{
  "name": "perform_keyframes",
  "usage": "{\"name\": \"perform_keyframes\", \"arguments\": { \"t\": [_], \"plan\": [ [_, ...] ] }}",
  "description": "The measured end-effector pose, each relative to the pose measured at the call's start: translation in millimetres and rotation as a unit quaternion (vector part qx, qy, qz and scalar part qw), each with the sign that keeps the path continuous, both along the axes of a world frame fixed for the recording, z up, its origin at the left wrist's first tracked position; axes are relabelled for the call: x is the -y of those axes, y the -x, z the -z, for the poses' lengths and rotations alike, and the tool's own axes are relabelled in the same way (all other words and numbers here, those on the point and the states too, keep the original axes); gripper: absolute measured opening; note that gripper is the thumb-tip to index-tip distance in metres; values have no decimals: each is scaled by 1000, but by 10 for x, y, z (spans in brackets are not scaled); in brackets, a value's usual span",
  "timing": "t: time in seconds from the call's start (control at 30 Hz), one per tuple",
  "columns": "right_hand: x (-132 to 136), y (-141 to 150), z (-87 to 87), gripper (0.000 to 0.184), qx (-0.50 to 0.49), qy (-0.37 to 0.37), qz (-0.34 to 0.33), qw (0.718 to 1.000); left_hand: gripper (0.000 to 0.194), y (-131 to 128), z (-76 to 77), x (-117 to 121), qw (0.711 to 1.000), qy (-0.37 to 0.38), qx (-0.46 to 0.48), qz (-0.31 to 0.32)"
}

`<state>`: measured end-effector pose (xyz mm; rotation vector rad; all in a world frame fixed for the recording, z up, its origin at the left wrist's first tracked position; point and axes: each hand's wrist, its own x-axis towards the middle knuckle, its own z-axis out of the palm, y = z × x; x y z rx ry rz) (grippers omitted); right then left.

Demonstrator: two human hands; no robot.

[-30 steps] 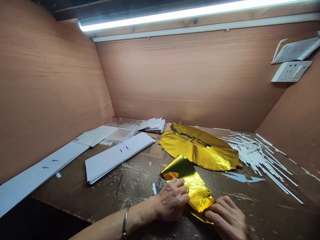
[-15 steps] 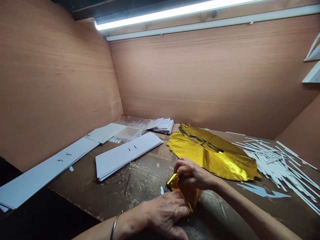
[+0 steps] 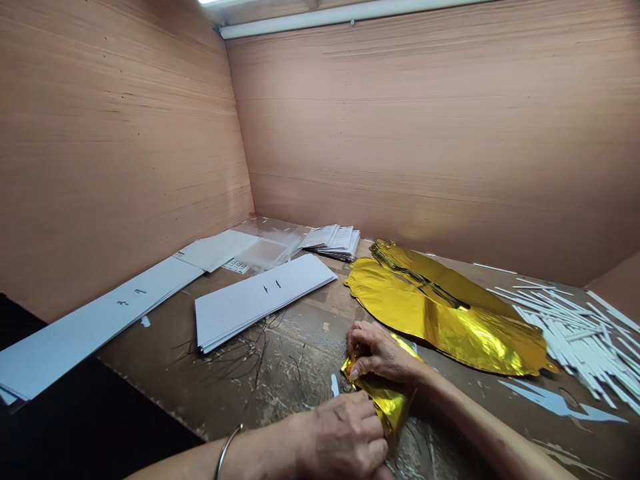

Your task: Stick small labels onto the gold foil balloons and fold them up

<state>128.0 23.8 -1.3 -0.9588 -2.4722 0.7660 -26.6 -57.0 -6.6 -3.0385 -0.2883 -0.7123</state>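
Observation:
A folded gold foil balloon lies on the brown tabletop between my hands. My right hand pinches its far left end, fingers curled and thumb pressed on the foil. Nearer to me, my left hand, with a bangle on its wrist, is closed over the foil's near edge; its fingertips are partly hidden. Beyond my right hand, a stack of flat gold foil balloons is spread out, its upper part folded over.
White card sheets lie left of centre, with long white strips farther left. Printed cards and clear plastic sleeves are at the back. White sticks are heaped right, near a cut white scrap. Wooden panels enclose the table.
The foil has been laid down flatter under my hands. My right hand has lowered and its thumb now presses the foil; my left hand has curled its fingers. The view has tilted down.

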Motion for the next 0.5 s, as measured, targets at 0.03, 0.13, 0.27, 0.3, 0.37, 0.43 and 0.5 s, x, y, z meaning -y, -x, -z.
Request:
{"name": "perform_keyframes", "arguments": {
  "t": [0.03, 0.13, 0.27, 0.3, 0.37, 0.43, 0.5],
  "plan": [
    [8, 6, -2, 32, -2, -1, 4, 1000, 39, 1, -32, -6, 999, -11, 33, -2],
    [27, 28, 15, 31, -18, -8, 13, 1000, 35, 20, -158, -57, 997, -4, 74, -11],
    [5, 29, 15, 17, -94, 24, 29, 995, 41, 61, -213, -145, 999, 52, 15, 1],
    [3, 1, -10, 14, -126, 43, 48, 990, 44, 72, -195, -159, 998, 66, 2, -11],
    [44, -108, -94, 14, -177, 51, 105, 977, 48, 91, -142, -174, 995, 90, -15, -42],
    [179, -270, -196, 17, -160, -6, 137, 977, 52, 103, -94, -178, 993, 102, -20, -62],
    [410, -429, -275, 19, -74, -108, 106, 986, 57, 105, -67, -178, 991, 112, -19, -71]
  ]
}}
